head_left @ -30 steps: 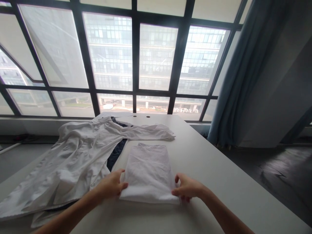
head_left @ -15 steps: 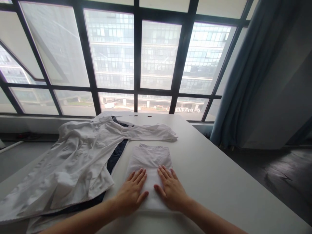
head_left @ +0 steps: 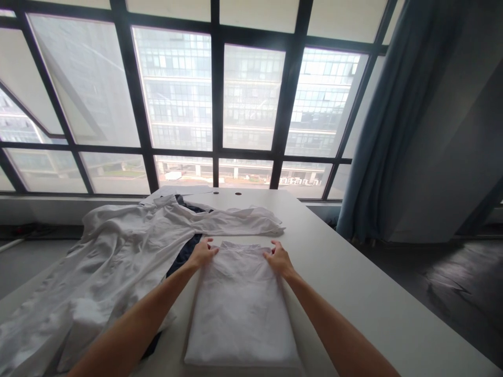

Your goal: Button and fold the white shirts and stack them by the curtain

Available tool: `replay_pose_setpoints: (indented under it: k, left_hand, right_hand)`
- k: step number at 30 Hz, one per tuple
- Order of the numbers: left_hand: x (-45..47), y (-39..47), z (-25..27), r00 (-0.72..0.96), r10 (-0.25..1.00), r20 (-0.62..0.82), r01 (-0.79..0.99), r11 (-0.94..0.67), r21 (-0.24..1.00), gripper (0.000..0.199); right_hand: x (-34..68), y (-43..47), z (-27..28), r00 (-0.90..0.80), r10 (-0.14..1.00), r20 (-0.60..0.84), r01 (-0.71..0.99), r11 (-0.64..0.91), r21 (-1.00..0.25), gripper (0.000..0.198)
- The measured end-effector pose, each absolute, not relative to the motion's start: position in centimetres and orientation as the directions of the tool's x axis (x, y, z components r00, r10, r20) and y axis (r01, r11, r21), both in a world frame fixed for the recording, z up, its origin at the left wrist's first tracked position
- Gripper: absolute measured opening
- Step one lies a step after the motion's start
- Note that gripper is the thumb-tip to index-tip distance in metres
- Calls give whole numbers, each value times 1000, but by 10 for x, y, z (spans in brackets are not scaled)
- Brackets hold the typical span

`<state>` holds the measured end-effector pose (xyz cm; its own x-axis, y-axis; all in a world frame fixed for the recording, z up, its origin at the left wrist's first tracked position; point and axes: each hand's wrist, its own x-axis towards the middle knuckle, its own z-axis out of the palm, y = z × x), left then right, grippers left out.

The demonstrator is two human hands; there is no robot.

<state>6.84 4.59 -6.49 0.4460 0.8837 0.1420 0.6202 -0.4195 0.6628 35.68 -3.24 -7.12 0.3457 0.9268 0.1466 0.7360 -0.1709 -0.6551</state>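
A neatly folded white shirt [head_left: 239, 309] lies flat in front of me, its collar end pointing toward the window. At its far left corner, my left hand [head_left: 202, 254] has the thumb on the cloth and the other fingers curled at the edge. My right hand [head_left: 280, 258] holds the far right corner in a similar way, thumb inward and fingers bent. The cloth between finger and thumb is small and partly hidden. Left of the folded shirt is a loosely spread white shirt [head_left: 129, 256], one sleeve stretched to the right beyond my hands.
Dark navy fabric [head_left: 184, 256] shows beneath the spread shirt. Everything lies on a white table [head_left: 338, 293] with two round holes near its far end. Beyond stands a large black-framed window [head_left: 216, 104]; a blue-grey curtain [head_left: 385, 141] hangs at the right.
Both hands have moved from lying flat on the middle of the folded shirt to its far corners, with fingers now bent. The folded shirt appears nearer and larger. The view has tilted slightly up.
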Motion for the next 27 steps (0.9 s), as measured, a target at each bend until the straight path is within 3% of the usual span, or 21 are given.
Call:
replay_pose_setpoints:
  k: [4, 7, 9, 11, 14, 16, 18, 21, 27]
  left_hand:
    - [75, 46, -53, 254, 959, 129, 566, -255, 784, 42]
    - [76, 46, -53, 246, 948, 204, 550, -309, 776, 34]
    - [75, 44, -56, 244, 924, 294, 587, -382, 714, 31]
    - [76, 36, -61, 273, 871, 409, 626, -483, 612, 31]
    - [84, 10, -69, 420, 766, 487, 644, -630, 434, 38]
    - [92, -12, -77, 556, 714, 425, 639, -695, 331, 46]
    - [98, -30, -86, 653, 688, 315, 639, -725, 257, 55]
    - [97, -37, -96, 670, 722, 173, 690, -692, 213, 66]
    - [86, -13, -87, 536, 840, 80, 816, -540, 205, 69]
  right_hand:
    - [369, -21, -68, 321, 946, 57, 419, -88, -903, 50]
    - [373, -20, -68, 328, 943, 60, 356, -65, -932, 48]
    - [372, -25, -68, 365, 926, 96, 522, -118, -845, 49]
    - [364, -35, -66, 356, 909, 219, 724, -120, -679, 53]
    - [339, -55, -63, 150, 911, 384, 906, 29, -422, 55]
    - [318, -68, -63, -45, 929, 367, 933, 170, -316, 57]
    - [302, -76, -67, -195, 941, 277, 922, 272, -274, 61]
    - [299, -77, -77, -268, 953, 139, 917, 297, -265, 65]
    - [342, -54, -83, -108, 994, 26, 969, 111, -222, 71]
